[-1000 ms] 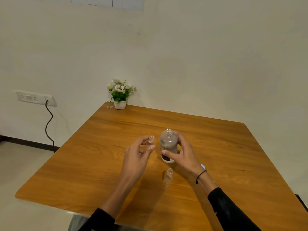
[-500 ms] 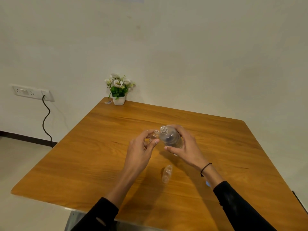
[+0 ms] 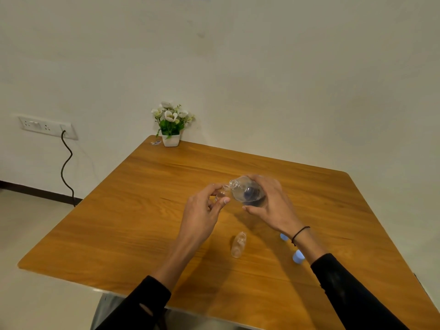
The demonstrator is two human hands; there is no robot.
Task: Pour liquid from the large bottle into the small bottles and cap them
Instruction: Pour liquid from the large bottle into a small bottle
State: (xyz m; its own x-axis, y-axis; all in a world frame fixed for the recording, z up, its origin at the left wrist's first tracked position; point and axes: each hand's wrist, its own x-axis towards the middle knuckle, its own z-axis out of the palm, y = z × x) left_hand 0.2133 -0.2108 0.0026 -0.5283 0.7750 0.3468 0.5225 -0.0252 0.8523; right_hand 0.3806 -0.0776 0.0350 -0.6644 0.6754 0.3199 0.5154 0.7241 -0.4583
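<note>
- Two hands worked above the middle of the table (image 3: 147, 198): the right hand (image 3: 271, 206) was closed around the large bottle (image 3: 247, 192), and the left hand (image 3: 202, 210) pinched a small bottle (image 3: 221, 192) between thumb and fingers.
- The large bottle lay tilted, its long axis almost level, with its open mouth pointing left at the mouth of the held small bottle; the two mouths were just beside each other, perhaps touching.
- The held small bottle stood nearly upright, directly left of the large bottle's neck. Whether liquid was flowing could not be seen.
- A second small bottle (image 3: 238, 245) stood uncapped on the table, nearer to the person than the large bottle, between the two forearms and free of both hands.
- Two light blue caps (image 3: 298, 257) lay to the right of this second bottle, partly hidden by the right wrist.
- A flower pot (image 3: 171, 139) stood at the far corner, well apart from the large bottle.
- Nothing stood between the two mouths; in my judgement, the narrow neck of the small bottle made spilling the main risk.
</note>
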